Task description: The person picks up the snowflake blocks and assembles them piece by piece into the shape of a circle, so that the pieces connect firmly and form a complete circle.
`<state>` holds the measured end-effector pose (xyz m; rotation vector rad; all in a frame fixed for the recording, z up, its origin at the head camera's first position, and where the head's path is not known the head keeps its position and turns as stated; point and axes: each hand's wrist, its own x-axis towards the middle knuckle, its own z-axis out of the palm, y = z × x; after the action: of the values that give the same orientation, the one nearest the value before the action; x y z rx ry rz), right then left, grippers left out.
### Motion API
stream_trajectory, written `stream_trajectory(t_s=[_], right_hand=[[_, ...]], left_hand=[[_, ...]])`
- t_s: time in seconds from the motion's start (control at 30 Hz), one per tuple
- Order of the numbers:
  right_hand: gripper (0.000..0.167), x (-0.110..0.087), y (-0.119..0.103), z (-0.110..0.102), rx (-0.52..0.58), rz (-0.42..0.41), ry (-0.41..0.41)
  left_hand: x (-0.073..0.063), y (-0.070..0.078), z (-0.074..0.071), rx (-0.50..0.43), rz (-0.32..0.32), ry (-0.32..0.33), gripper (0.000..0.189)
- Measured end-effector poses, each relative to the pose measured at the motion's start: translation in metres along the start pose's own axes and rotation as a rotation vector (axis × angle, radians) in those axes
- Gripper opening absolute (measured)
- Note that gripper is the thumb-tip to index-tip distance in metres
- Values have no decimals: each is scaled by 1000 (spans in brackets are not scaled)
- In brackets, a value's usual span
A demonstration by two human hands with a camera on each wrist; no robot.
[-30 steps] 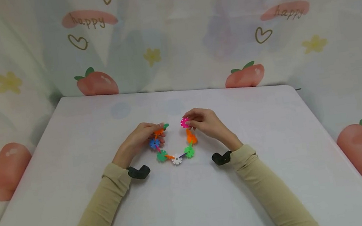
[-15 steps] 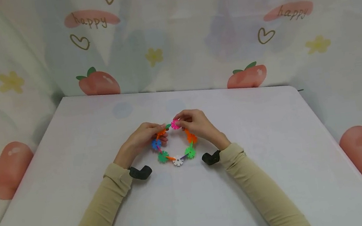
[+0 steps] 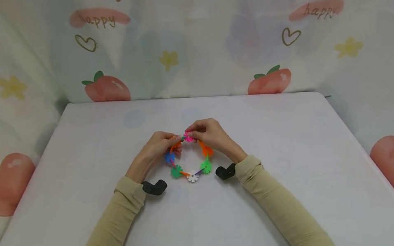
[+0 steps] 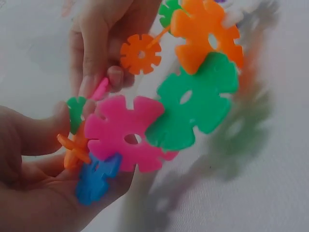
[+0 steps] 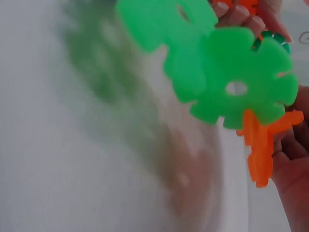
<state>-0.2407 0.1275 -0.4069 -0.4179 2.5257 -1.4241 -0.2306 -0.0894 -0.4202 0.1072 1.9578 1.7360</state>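
Observation:
Notched plastic snowflake discs, slotted together, form a ring between my hands in the head view. My left hand (image 3: 155, 148) grips its upper left end, with thumb and fingers at a green snowflake disc (image 4: 76, 115) and an orange one (image 4: 76, 153). Opposite, my right hand (image 3: 212, 135) pinches a pink snowflake disc (image 3: 188, 137), edge-on in the left wrist view, right at that green disc. Down the left side run a blue disc (image 3: 169, 157) and a dark green disc (image 3: 176, 172). A white disc (image 3: 192, 177) sits lowest; light green (image 5: 246, 82) and orange discs (image 5: 260, 154) follow on the right.
The ring is close over a white-covered table (image 3: 203, 230), casting shadows in both wrist views. A patterned cloth (image 3: 193, 36) hangs behind and at the sides. Each wrist carries a black camera mount (image 3: 155, 187) near the beige sleeve (image 3: 110, 230).
My right hand has moved left with the pink disc, bringing it from a gap away up to the green disc at my left fingertips. The left hand has hardly moved.

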Motion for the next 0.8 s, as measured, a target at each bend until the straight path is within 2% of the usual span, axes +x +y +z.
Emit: stream_trajectory(t_s=[0.17,0.27,0.37,0.5,0.63,0.8], right_hand=[[21,-1,4,-2,-14,-22,5],[34,-7,6,-9,-114,-47,13],[43,-18,8,-19,-214,-18,0],[38,-34,8,-32,-290,41,-96],[30,-40,13,-33,-319,-8,-171],[28,-39,20,-28,-313,-73,-107]], left_hand=[[1,0,-2,-43,-13,-3,38],[2,-1,-3,-66,-47,-20,40],[2,-1,-3,-60,-59,-33,41],[2,0,-2,-31,-37,-38,40],[1,-1,-1,-5,-26,-34,39],[1,-2,1,58,-9,-29,40]])
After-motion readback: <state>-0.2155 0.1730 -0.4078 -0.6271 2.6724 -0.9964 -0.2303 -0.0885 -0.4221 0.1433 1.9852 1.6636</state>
